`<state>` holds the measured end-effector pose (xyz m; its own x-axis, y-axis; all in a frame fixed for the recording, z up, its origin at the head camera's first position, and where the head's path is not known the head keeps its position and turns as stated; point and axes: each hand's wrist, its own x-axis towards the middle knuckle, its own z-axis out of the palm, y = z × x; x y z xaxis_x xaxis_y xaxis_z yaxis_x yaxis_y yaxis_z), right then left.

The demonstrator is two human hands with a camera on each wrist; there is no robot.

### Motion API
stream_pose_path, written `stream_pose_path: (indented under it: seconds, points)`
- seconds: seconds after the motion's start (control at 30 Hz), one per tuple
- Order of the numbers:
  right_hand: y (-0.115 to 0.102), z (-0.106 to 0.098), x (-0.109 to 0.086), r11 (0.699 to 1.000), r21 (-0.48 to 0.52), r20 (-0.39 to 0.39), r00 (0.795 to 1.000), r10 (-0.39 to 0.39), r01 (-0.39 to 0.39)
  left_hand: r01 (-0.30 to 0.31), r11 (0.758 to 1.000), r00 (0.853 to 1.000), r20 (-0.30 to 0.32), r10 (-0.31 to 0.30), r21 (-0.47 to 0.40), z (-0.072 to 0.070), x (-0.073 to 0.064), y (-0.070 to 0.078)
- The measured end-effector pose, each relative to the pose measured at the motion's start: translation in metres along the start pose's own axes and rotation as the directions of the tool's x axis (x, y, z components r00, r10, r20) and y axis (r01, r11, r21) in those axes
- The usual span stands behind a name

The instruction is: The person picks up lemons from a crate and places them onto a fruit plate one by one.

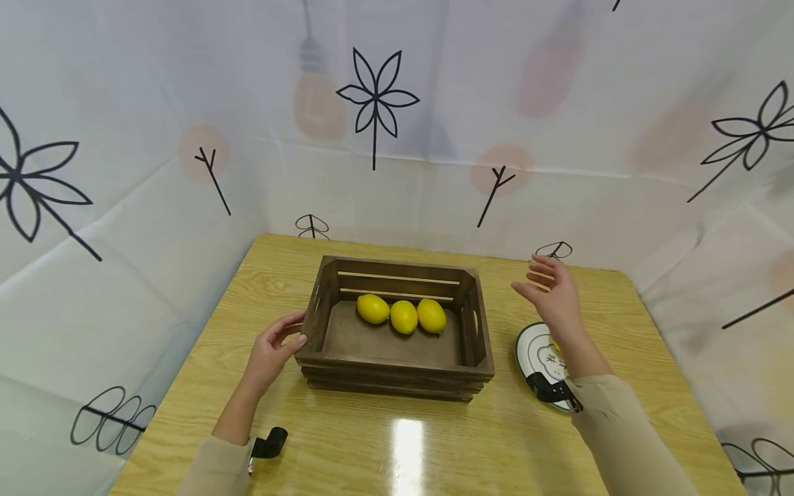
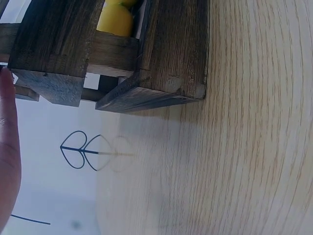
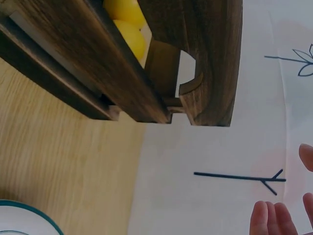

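Observation:
A dark wooden crate (image 1: 397, 368) has slatted sides and cut-out handles. Three yellow lemons (image 1: 404, 317) lie together in a row inside it. My left hand (image 1: 273, 351) touches the outside of the crate's left end, thumb near the front corner; whether any fingertip hooks into the slats is hidden. Raised to the right of the crate, my right hand (image 1: 555, 296) holds nothing, its fingers loosely bent and apart from the thumb. Beneath that forearm is a white plate (image 1: 527, 344) with a dark green rim. Something yellow on the plate is mostly covered by the wrist.
The light wood table (image 1: 347, 441) carries the crate at its middle and the plate at its right. White patterned cloth (image 1: 434, 193) hangs behind the table and along both sides. Black wrist camera mounts (image 1: 269, 443) stick out from both sleeves.

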<state>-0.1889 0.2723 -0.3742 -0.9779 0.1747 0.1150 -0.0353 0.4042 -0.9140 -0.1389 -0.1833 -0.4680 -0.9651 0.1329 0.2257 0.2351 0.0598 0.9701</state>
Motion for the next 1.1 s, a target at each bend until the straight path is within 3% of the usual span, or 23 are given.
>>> stream_pose_path:
  seconds: [1.1]
  points:
    - [-0.031, 0.027, 0.016, 0.994, 0.079, 0.062, 0.995, -0.074, 0.07, -0.004, 1.0, 1.0, -0.007, 0.004, 0.004, 0.0, 0.0, -0.002]
